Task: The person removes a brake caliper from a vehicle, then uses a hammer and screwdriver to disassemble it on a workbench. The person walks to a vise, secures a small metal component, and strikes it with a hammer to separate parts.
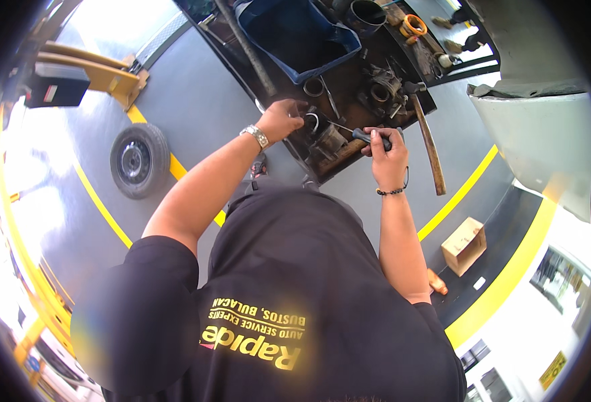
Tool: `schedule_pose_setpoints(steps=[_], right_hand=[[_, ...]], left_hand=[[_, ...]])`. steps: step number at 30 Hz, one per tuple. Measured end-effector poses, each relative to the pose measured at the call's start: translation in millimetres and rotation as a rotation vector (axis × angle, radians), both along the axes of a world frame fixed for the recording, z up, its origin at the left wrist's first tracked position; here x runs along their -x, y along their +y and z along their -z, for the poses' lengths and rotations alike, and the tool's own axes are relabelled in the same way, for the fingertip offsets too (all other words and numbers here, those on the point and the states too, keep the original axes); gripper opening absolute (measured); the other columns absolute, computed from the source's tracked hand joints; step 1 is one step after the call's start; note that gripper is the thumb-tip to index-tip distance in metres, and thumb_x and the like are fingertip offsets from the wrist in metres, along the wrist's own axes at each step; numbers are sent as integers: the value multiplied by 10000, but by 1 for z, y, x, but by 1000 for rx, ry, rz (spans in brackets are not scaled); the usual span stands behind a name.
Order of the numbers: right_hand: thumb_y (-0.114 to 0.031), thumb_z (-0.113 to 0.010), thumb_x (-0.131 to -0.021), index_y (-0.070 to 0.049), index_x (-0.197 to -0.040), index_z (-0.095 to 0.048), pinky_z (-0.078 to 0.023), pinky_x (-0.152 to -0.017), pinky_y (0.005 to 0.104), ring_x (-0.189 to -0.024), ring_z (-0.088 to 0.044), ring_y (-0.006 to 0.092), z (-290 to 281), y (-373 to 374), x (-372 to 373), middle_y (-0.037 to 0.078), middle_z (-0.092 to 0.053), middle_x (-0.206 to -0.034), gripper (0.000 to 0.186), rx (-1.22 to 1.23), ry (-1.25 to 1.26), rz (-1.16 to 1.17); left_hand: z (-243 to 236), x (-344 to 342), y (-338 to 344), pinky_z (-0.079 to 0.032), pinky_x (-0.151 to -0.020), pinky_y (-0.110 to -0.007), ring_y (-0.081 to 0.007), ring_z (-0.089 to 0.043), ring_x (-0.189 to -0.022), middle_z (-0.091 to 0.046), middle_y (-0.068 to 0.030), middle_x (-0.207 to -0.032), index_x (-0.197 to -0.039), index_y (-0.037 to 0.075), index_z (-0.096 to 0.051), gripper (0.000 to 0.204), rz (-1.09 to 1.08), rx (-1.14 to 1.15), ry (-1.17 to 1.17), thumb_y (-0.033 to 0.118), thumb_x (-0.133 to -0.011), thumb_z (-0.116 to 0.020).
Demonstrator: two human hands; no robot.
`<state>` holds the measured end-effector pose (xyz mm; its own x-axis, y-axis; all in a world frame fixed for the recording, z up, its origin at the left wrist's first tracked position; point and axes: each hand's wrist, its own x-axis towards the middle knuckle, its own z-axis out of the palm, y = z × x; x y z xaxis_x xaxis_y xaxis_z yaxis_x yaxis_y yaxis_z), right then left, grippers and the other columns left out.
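R hand (387,155) — fingers round 1 screwdriver (360,135); L hand (282,120) — fingers bent (can't tell grip)

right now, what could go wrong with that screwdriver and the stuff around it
The screwdriver in the right hand points toward the left hand, so a slip could jab it. The wooden handle of the hammer juts past the edge of the bench, so a bump might knock it down.
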<state>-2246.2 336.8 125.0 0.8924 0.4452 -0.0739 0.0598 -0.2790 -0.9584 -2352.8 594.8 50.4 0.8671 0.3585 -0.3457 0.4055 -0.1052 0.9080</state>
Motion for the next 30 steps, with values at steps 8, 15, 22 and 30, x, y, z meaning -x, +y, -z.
schedule_pose_setpoints(steps=[8, 15, 22, 30], right_hand=[[-159, -594, -1030, 21, -1012, -635, -559, -629, 283, -665, -670, 142, -15, -21, 38, 144, -745, -1041, 185, -219, 105, 327], [-119, -595, -1009, 39, -1148, -633, -585, -749, 338, -787, -700, 222, 4, -32, 72, 168, -685, -1153, 214, -201, 163, 445], [-107, -673, -913, -30, -1171, -656, -528, -952, 416, -1122, -633, 367, 53, 11, 43, 184, -632, -1193, 270, 349, -390, 151], [-143, -687, -919, -28, -1137, -670, -545, -920, 428, -1085, -636, 388, 59, 15, 17, 174, -617, -1227, 247, 462, -331, -71]], left_hand=[[-26, -12, 41, -489, -1031, -412, -339, -613, -1162, -664, -135, -1214, -880, 25, -725, 192, 87, -859, -35, 200, -810, -758], [-33, 6, 44, -485, -979, -490, -348, -599, -1120, -654, -136, -1120, -1089, 73, -719, 275, 128, -1044, -237, 258, -886, -715], [-40, 31, -1, -389, -1070, -483, -316, -594, -1153, -683, -135, -1062, -980, 51, -760, 347, 558, -955, 83, 373, -943, -636], [-25, 27, -17, -420, -1023, -484, -308, -648, -1024, -704, -124, -988, -906, 42, -734, 267, 494, -905, 128, 276, -929, -608]])
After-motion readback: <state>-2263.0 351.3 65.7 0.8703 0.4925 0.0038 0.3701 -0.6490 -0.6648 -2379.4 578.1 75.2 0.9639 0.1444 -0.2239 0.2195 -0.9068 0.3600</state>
